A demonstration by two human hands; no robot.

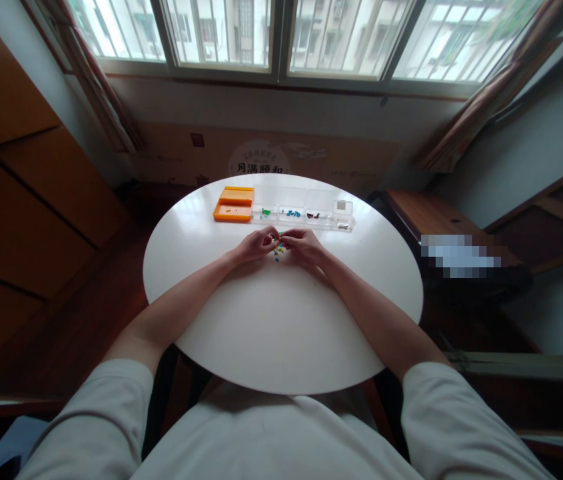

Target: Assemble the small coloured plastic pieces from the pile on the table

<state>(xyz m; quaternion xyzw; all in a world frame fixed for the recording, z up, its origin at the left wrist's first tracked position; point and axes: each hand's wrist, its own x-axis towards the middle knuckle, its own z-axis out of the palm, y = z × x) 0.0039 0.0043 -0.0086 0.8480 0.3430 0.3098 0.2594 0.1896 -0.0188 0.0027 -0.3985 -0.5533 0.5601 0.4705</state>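
Observation:
My left hand [258,245] and my right hand [305,247] meet near the middle of the white round table [281,333]. Both are closed, thumbs and fingertips pinched together and almost touching each other. Whatever the fingertips hold is too small to make out. Right beneath and between them lies a small loose pile of tiny coloured pieces [277,259], with blue, yellow and green among them. Just beyond the hands stands a row of clear plastic compartments [328,220] holding green pieces [266,212], blue pieces [291,213], dark red pieces [313,216] and whitish pieces [343,227].
An orange tray with its lid raised [232,215] joins the left end of the clear row, a few tiny orange bits inside. Behind the table, a printed cardboard box [351,150] leans under the window. A wooden cabinet [401,207] stands to the right.

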